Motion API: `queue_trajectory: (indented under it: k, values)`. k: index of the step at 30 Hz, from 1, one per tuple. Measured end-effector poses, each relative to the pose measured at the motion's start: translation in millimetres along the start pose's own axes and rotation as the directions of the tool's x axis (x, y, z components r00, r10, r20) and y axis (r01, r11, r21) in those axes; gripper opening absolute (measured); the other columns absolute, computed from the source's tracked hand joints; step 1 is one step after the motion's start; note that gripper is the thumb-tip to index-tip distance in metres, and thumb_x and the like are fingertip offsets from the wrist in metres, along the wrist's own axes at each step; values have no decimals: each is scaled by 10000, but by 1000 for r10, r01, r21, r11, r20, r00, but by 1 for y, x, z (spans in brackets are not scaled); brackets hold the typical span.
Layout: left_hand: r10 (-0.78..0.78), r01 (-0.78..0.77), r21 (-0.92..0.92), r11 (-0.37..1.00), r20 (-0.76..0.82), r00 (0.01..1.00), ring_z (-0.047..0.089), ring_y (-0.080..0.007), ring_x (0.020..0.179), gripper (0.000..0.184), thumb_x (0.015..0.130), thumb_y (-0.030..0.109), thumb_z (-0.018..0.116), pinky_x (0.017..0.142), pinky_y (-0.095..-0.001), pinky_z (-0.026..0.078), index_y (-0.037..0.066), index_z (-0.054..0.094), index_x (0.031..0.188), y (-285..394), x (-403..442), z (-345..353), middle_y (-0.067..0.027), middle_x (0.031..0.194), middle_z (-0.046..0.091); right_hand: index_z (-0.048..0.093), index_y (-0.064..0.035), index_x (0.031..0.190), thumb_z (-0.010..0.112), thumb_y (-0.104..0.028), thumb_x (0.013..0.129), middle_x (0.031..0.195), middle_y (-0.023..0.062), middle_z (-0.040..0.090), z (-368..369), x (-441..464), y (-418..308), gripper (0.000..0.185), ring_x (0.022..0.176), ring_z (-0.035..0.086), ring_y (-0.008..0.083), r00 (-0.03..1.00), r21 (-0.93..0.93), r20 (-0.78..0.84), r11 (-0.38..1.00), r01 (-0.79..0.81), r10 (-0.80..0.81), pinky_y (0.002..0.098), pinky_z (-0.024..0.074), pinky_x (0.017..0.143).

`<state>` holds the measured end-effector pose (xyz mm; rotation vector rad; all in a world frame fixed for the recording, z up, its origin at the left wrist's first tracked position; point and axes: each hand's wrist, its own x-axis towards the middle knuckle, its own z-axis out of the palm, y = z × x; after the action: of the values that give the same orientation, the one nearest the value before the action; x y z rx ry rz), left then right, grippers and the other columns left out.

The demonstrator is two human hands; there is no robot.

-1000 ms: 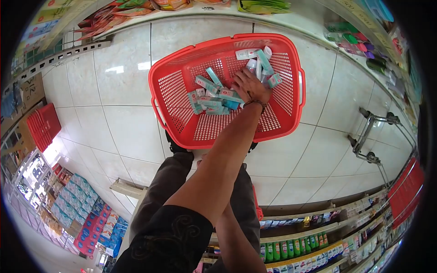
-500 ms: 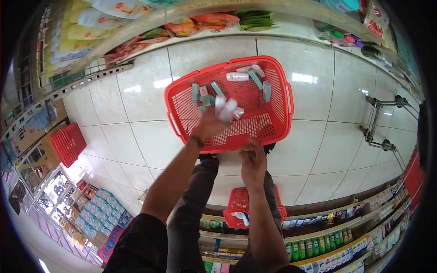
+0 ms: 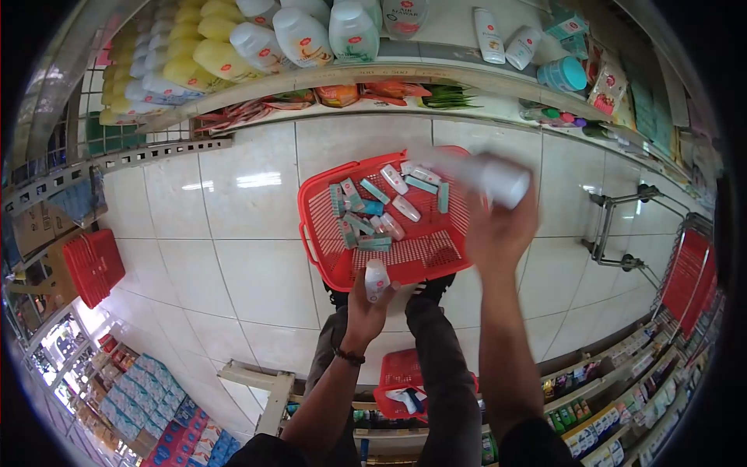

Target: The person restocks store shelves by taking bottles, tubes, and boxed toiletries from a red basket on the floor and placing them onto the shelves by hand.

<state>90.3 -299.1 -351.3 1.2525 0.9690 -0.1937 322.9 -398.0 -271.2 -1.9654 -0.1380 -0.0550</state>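
Observation:
A red plastic basket sits on the floor with small teal-and-white boxes and white bottles lying loose inside. My left hand is closed around a small white bottle, held upright at the basket's near rim. Off the basket's right side, my right hand is raised and closed on a white bottle. Motion smears that bottle, and a pale streak stretches left from it, so I cannot tell if more than one is there.
Ahead is a shelf of yellow and white bottles, with two white bottles lying at its right. A smaller red basket is behind my legs. A metal trolley stands right; stacked red baskets stand left.
My left hand has come out of the basket to its near rim with one bottle. My right hand, near the front rim before, has risen rightward with a bottle. The view has tilted toward the shelf.

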Motion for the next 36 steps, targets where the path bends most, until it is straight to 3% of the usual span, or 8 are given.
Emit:
queue_trajectory:
  k: [2,4,7,10,17,20,31,36]
  values:
    - [-52,46,148,988,34,998,624,-125,796,301,966,207,717,719,-290,504,23,562,1147,-5,1,7,-46,887,663,624,29,1128,803,1,840,988,108,745,17,67,-18,340,900,727,177,968,260,-112,934,247,-225,329,595,810]
    - [-73,66,162,985,33,997,624,-119,806,317,958,237,735,713,-292,499,13,572,1112,-1,-4,13,-61,898,671,647,26,1128,822,-36,835,981,118,757,33,115,-28,346,881,736,183,915,129,-130,908,398,-382,337,611,795]
    - [47,-54,262,963,34,998,623,-115,783,349,944,272,756,700,-302,503,4,581,1082,-7,-5,16,-66,867,673,667,13,1126,848,-98,820,972,147,762,48,152,-23,372,881,748,228,896,-101,128,893,438,-425,346,618,790]
    - [36,-35,271,962,0,999,721,-260,746,405,906,299,788,669,-394,539,-27,589,1040,-19,-3,15,-171,826,709,672,15,1110,861,-143,807,972,181,757,65,160,-13,390,887,750,286,875,-148,197,868,473,-443,366,614,787]
    - [-38,28,200,979,43,998,746,-282,823,365,929,288,755,726,-392,554,-13,602,1070,-25,-9,20,-162,887,742,683,-5,1108,881,-190,782,935,165,754,68,164,-7,424,837,740,297,836,-187,138,815,548,-531,380,582,726]
    - [-34,19,193,981,71,997,751,-267,857,336,947,278,736,755,-380,559,-4,610,1079,-20,-11,21,-139,917,757,643,52,1123,789,-2,816,987,212,741,64,156,-35,344,898,751,314,924,-44,210,941,336,-320,405,611,789]
    - [-9,-3,198,980,59,998,712,-195,743,374,953,326,748,677,-343,544,-4,613,1068,-19,-13,25,-100,813,723,644,53,1093,794,-35,823,966,251,733,66,156,-40,321,900,742,388,907,-143,181,902,406,-380,430,593,766]
    - [-107,83,220,972,99,989,671,-234,861,459,954,377,725,783,-387,518,-8,604,1173,-17,-14,26,-142,952,692,627,51,1108,786,-44,841,962,251,729,70,157,-41,325,885,744,387,908,-163,233,907,388,-347,438,590,752]
